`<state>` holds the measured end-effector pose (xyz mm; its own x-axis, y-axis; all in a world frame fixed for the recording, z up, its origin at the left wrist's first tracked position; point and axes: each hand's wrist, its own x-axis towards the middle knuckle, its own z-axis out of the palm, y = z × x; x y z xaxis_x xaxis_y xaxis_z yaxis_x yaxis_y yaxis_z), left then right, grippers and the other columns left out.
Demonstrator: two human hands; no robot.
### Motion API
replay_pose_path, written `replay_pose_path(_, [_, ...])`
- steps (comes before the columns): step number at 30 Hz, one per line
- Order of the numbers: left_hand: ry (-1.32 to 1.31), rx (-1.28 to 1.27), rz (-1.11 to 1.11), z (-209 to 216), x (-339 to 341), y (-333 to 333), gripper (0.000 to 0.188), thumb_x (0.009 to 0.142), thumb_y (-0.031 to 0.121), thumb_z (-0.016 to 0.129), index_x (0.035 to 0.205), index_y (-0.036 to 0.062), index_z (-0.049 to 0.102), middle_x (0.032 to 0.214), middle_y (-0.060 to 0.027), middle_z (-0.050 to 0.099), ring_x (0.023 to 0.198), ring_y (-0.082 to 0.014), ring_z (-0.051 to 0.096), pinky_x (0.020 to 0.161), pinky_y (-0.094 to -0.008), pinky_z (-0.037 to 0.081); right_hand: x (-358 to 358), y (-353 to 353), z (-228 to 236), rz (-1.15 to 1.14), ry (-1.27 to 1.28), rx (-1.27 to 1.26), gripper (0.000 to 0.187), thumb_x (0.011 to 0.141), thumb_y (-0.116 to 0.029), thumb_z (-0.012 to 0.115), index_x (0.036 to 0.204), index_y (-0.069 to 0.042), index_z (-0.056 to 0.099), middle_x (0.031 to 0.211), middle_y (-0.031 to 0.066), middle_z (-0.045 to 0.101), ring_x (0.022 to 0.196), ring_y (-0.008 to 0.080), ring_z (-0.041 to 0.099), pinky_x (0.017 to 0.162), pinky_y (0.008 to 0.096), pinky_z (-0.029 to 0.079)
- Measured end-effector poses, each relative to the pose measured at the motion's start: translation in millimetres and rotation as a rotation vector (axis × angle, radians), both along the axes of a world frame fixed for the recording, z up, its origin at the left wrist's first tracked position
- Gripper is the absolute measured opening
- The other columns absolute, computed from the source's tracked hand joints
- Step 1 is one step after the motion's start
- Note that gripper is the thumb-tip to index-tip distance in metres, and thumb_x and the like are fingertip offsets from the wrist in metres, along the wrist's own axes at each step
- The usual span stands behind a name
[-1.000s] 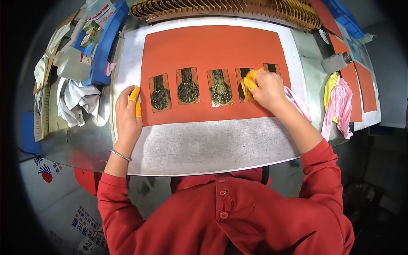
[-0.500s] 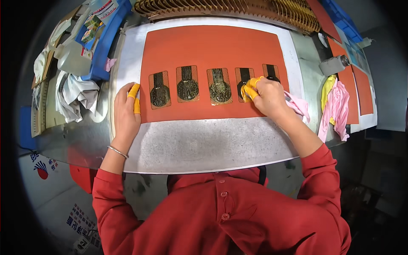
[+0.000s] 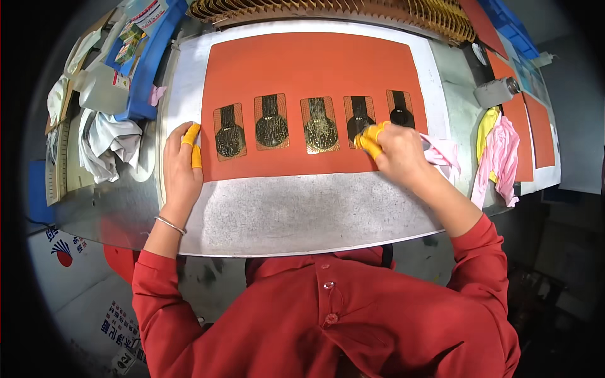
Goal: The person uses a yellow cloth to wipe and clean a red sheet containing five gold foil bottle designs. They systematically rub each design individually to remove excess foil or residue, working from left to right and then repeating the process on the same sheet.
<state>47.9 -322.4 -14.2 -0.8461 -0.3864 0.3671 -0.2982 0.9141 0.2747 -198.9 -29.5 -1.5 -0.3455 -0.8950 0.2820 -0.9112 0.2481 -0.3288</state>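
Note:
My left hand [image 3: 181, 160] lies at the left edge of an orange sheet [image 3: 309, 63], fingers stretched out and holding nothing visible. Yellow finger covers are on some fingertips of both hands. My right hand [image 3: 400, 151] is closed, its fingertips pressed together at the lower part of a patterned card with a black keyhole-like shape [image 3: 359, 110]. Whatever those fingers hold, if anything, is hidden. Similar cards lie in a row on the sheet: one at the far left [image 3: 229, 132], a second [image 3: 271, 123], a glossy middle one [image 3: 321, 126] and one at the right [image 3: 399, 104], partly behind my right hand.
A pink cloth [image 3: 443, 154] lies beside my right wrist; pink and yellow cloths [image 3: 498, 157] hang farther right near a grey bottle [image 3: 496, 93]. A brown slotted rack [image 3: 340, 12] spans the back. At left are a blue bin [image 3: 144, 75], a translucent jug [image 3: 104, 90] and a white cloth [image 3: 108, 145].
My right hand has shifted slightly down the same card, uncovering more of the rightmost card. The whole view has shifted a little; my left hand stays at the sheet's edge.

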Motion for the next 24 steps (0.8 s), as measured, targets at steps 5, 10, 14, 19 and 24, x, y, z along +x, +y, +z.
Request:
replay_pose_path(5, [-0.003,0.003,0.003,0,-2,2,0.034,0.080,-0.005,0.049,0.114,-0.0034,0.053,0.122,-0.0149,0.049,0.111,-0.0332,0.047,0.094,-0.0388,0.038,-6,2,-4,0.004,0.006,0.012,0.007,0.076,-0.010,0.065,0.079,-0.004,0.064,0.064,0.0127,0.057,0.060,0.0315,0.058,0.053,0.0401,0.046])
replay_pose_path(10, [0.001,0.020,0.002,2,-4,1,0.033,0.080,-0.004,0.049,0.113,-0.0036,0.053,0.122,-0.0156,0.049,0.111,-0.0337,0.047,0.095,-0.0390,0.038,-7,-4,2,-0.005,-0.020,0.035,0.009,0.075,-0.011,0.066,0.078,-0.003,0.065,0.066,0.0132,0.058,0.059,0.0306,0.058,0.053,0.0398,0.046])
replay_pose_path(14, [-0.013,-0.001,0.012,2,-1,3,0.032,0.080,-0.004,0.049,0.111,-0.0040,0.053,0.121,-0.0156,0.050,0.111,-0.0336,0.047,0.095,-0.0391,0.038,-4,-1,3,0.017,-0.028,0.046,0.009,0.075,-0.013,0.067,0.077,-0.005,0.065,0.066,0.0124,0.058,0.059,0.0304,0.058,0.052,0.0397,0.046])
replay_pose_path(19, [0.003,-0.001,-0.014,4,-4,0,0.032,0.079,-0.004,0.050,0.112,-0.0036,0.054,0.120,-0.0155,0.050,0.110,-0.0336,0.048,0.094,-0.0396,0.038,-31,-23,4,-0.035,0.015,0.012,0.010,0.077,-0.012,0.063,0.083,-0.004,0.064,0.068,0.0137,0.059,0.062,0.0323,0.059,0.056,0.0417,0.047])
replay_pose_path(24, [-0.001,-0.014,0.003,1,0,2,0.033,0.079,-0.004,0.050,0.112,-0.0036,0.053,0.120,-0.0155,0.050,0.110,-0.0335,0.047,0.094,-0.0396,0.037,-29,-23,10,0.002,-0.055,0.118,0.012,0.080,-0.015,0.061,0.081,-0.004,0.064,0.074,0.0153,0.062,0.066,0.0333,0.060,0.060,0.0427,0.047])
